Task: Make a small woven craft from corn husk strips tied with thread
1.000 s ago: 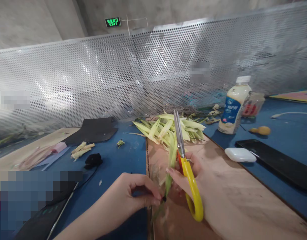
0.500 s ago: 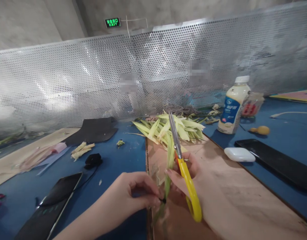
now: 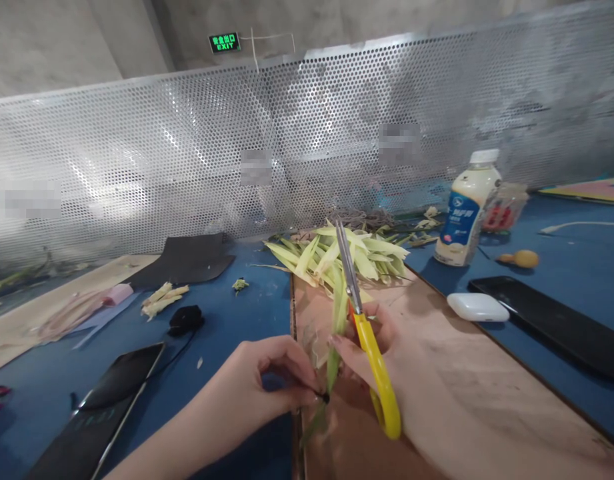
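Observation:
My right hand (image 3: 409, 380) holds yellow-handled scissors (image 3: 377, 370), their closed blades pointing up and away. Its thumb and fingers also grip a pale green corn husk strip (image 3: 333, 363) that hangs down beside the scissors. My left hand (image 3: 267, 377) pinches at the strip's lower part, where a small black tie or knot (image 3: 325, 399) shows at the fingertips. I cannot tell whether it is thread or wire. Below the knot the strip runs on, blurred, over the brown board (image 3: 377, 453). Behind the scissors lies a heap of corn husks (image 3: 369, 260).
At the right are a milk bottle (image 3: 467, 213), a white earbud case (image 3: 477, 307) and a black phone (image 3: 551, 327). Another phone (image 3: 94, 423), a black corded object (image 3: 185, 320) and husk scraps (image 3: 161, 300) lie left. A perforated metal screen (image 3: 187, 160) stands behind.
Both hands, the scissors and the husk strip stay nearly in place. My left fingertips shift very slightly at the black knot.

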Demonstrator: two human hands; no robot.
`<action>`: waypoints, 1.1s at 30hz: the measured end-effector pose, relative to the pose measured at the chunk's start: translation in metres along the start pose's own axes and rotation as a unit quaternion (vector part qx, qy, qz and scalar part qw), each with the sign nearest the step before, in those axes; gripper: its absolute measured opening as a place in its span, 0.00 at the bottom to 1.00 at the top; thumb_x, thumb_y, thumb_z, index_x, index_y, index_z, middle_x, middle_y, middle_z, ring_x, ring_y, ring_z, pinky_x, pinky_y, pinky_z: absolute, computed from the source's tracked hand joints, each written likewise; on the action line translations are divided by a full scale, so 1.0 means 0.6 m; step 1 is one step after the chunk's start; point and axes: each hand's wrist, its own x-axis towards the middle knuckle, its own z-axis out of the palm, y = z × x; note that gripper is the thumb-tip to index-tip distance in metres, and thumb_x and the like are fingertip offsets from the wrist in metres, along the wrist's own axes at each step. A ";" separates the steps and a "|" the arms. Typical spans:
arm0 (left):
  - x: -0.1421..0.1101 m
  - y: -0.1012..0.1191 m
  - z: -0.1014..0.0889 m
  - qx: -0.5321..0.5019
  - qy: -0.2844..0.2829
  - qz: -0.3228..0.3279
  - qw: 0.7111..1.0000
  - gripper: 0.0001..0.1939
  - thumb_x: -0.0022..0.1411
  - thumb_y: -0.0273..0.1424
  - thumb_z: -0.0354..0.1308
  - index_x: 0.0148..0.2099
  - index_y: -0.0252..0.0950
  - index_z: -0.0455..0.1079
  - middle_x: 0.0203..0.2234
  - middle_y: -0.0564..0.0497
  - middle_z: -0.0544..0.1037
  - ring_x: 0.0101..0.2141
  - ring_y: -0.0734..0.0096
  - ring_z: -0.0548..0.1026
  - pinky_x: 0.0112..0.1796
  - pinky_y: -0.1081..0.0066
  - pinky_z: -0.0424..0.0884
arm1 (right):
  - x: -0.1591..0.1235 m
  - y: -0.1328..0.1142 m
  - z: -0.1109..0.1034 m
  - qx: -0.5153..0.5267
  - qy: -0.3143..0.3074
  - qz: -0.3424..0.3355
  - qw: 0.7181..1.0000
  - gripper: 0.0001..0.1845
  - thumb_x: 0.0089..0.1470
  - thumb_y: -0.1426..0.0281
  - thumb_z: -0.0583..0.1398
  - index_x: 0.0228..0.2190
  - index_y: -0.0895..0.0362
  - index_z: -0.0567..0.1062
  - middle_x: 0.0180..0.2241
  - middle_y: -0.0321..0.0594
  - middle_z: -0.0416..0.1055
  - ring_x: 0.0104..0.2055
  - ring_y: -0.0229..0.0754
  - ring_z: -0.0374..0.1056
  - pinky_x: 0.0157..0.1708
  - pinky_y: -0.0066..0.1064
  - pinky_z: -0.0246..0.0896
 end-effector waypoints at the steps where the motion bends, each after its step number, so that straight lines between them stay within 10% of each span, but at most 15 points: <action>1: -0.001 0.001 0.000 0.014 0.005 -0.001 1.000 0.03 0.48 0.24 0.58 0.29 0.35 0.70 0.26 0.56 0.75 0.30 0.74 0.73 0.34 0.75 0.67 | 0.000 0.000 0.000 -0.001 0.002 -0.003 1.000 0.18 0.38 0.74 0.62 0.27 0.52 0.58 0.20 0.27 0.66 0.21 0.34 0.66 0.19 0.21 0.62; 33: -0.004 0.002 -0.003 0.059 -0.030 -0.005 0.998 0.03 0.51 0.26 0.56 0.31 0.36 0.70 0.28 0.55 0.75 0.33 0.74 0.72 0.36 0.77 0.66 | -0.001 -0.007 0.001 -0.017 0.003 0.002 1.000 0.17 0.38 0.75 0.61 0.27 0.52 0.57 0.18 0.25 0.64 0.19 0.33 0.65 0.18 0.20 0.60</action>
